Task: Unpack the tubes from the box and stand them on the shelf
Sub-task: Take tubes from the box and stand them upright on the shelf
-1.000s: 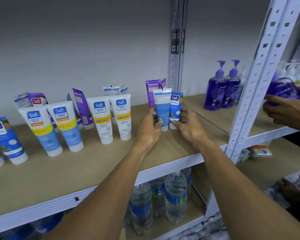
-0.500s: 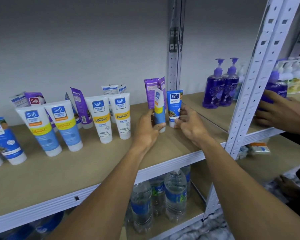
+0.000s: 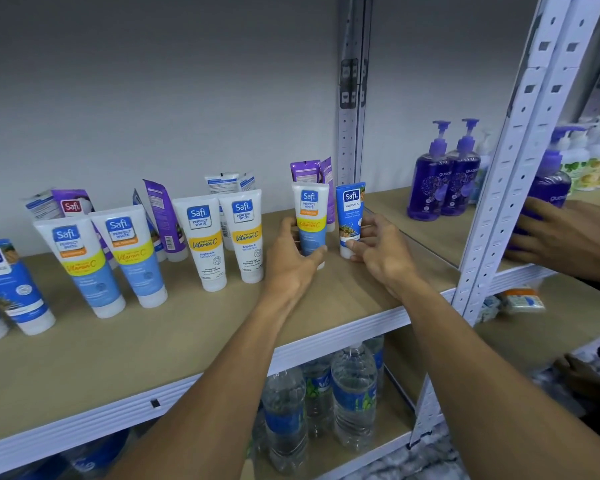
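My left hand (image 3: 293, 261) grips a white, yellow and blue Safi tube (image 3: 310, 216) that stands cap-down on the wooden shelf (image 3: 187, 341), its label facing me. Right beside it, my right hand (image 3: 378, 251) holds a smaller blue Safi Naturals tube (image 3: 350, 213), also upright on its cap. Two purple tubes (image 3: 305, 172) stand just behind them. Several more Safi tubes (image 3: 205, 237) stand in rows to the left along the shelf. No box is in view.
A white perforated upright (image 3: 520, 161) divides this bay from the right bay, where purple pump bottles (image 3: 444, 181) stand and another person's hand (image 3: 561, 233) holds one. Water bottles (image 3: 350, 393) fill the shelf below. The front of the shelf is bare wood.
My left hand has turned its tube from back-side-out to label-out, still standing on the shelf. The other person's hand has set a purple bottle down onto the right shelf.
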